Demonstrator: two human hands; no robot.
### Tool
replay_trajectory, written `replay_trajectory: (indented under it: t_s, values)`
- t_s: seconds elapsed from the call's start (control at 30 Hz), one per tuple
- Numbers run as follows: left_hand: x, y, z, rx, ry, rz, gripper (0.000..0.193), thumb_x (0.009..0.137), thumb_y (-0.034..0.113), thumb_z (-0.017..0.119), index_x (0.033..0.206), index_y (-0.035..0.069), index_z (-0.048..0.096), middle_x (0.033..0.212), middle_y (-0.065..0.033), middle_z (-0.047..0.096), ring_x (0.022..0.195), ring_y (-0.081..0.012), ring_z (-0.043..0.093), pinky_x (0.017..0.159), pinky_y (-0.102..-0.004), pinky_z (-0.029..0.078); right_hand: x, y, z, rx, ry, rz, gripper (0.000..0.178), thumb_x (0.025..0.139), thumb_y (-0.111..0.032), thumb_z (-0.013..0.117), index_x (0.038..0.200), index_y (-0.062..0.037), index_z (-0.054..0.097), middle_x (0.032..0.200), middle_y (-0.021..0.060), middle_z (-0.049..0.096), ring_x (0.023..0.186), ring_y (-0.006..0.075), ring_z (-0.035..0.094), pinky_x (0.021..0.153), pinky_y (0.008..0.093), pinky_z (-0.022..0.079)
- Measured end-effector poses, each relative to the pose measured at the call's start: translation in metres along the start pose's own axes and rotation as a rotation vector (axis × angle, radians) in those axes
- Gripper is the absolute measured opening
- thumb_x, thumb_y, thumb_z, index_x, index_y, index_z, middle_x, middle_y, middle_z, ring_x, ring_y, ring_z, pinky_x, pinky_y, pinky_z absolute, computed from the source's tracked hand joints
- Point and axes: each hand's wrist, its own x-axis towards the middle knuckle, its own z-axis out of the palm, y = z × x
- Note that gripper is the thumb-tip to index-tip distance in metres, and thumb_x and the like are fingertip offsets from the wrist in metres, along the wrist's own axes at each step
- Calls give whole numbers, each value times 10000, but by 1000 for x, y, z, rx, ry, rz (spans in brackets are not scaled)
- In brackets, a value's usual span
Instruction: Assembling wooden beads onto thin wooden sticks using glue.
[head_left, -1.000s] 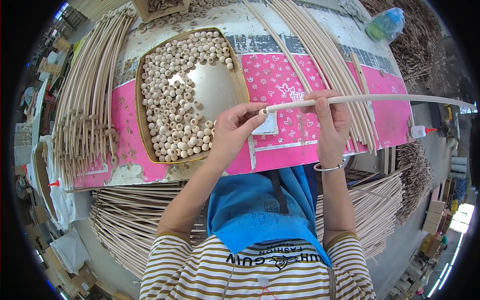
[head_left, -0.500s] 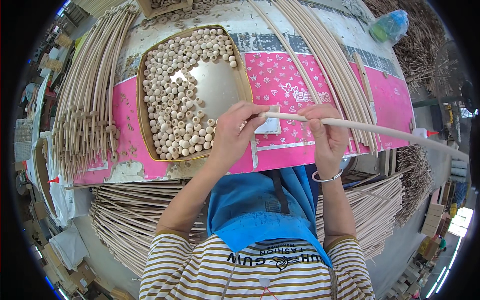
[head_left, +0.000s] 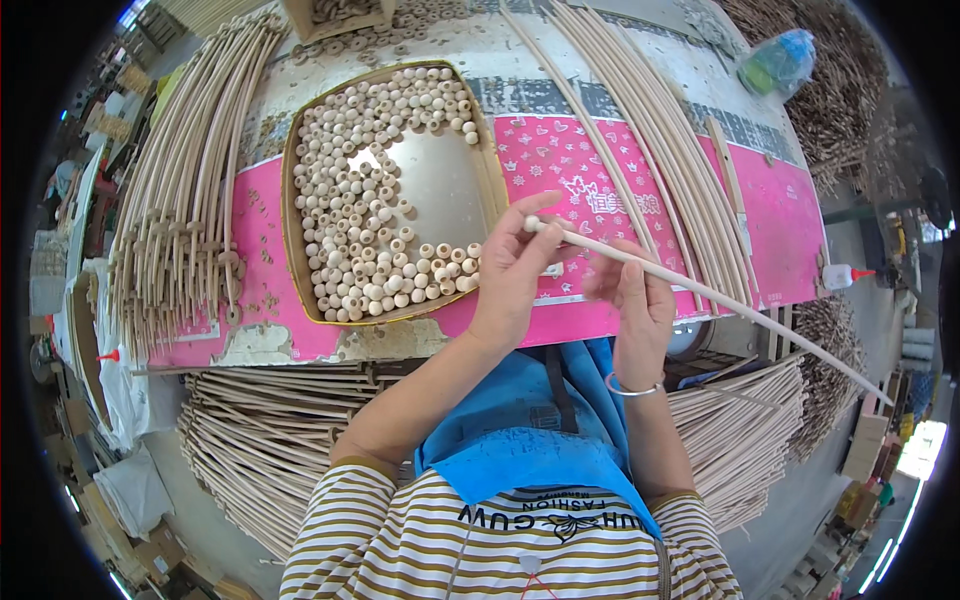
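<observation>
Above the blue apron [head_left: 545,450], the left hand [head_left: 508,275] pinches a pale rod [head_left: 690,285] close to its end, where a small rounded bead [head_left: 532,224] sits at the tip. From that pinch the long axis slants away to the right and toward the body, its free end reaching past the table's near edge. The right hand [head_left: 645,300] meets the rod partway along, thumb against it; its other fingers blur, so I cannot tell how firmly it grips. The left hand is the nearer one to the bead.

Just left of that hand lies a shallow tray [head_left: 445,190] of loose wooden beads [head_left: 345,240]. Beyond the right hand, a row of rods [head_left: 655,150] covers part of the pink sheet [head_left: 790,230], the held rod crossing in front of their near ends. A bundle of sticks [head_left: 190,160] lies past the tray; farthest off stand a wooden box [head_left: 350,25] and a plastic bag [head_left: 778,62].
</observation>
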Motion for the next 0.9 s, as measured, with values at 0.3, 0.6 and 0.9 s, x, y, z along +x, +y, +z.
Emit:
replay_trajectory:
  t_s: [0.3,0.6,0.9]
  values:
    - [25,54,-41,239,-3,85,454,1010,98,564,1425,-48,454,1016,-90,676,992,-194,672,917,-339,551,-42,-71,-120,-1347,159,-598,399,775,-267,795,1106,-70,693,953,84,676,927,313,609,952,486,401]
    - [54,63,-42,123,-124,276,363,1088,218,428,1332,-46,476,885,-31,519,897,-159,595,1083,-435,491,-110,13,-164,-846,-49,-165,190,946,-202,654,1047,-50,707,822,109,644,722,265,649,639,349,507]
    - [26,27,66,543,-372,106,568,1074,221,458,1572,49,247,1175,-134,669,1007,-176,647,938,-329,513,-168,15,-233,-325,897,24,255,1045,-205,536,1069,-32,722,824,-48,602,664,28,463,579,222,371]
